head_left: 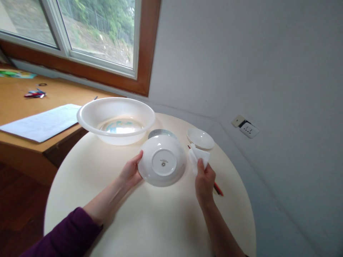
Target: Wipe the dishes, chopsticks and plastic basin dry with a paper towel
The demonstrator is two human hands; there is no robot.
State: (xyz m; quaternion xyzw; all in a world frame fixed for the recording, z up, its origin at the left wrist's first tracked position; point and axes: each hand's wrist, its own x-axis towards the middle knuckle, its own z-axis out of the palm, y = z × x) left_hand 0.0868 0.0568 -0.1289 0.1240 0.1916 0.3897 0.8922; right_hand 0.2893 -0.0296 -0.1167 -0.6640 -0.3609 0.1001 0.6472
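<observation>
My left hand [132, 172] grips the left rim of a white plate [178, 153], holding it tilted over the table with its underside and foot ring toward me. A small dark mark is printed inside the ring. To the right, my right hand [205, 180] pinches a folded white tissue [202, 156], apart from the plate. Behind the held plate, another round dish [162, 132] is partly hidden. White dishes [200, 137], seemingly stacked, lie beyond the tissue. Under my right hand, a red and dark stick-like item [218, 189] shows only in part.
A large translucent white basin [122, 138] stands at the back left of the round cream table [88, 175]. Beside it, a wooden desk [61, 91] bears a white sheet [43, 121] and several pens [35, 93]. A wall with a socket [249, 129] borders the right side.
</observation>
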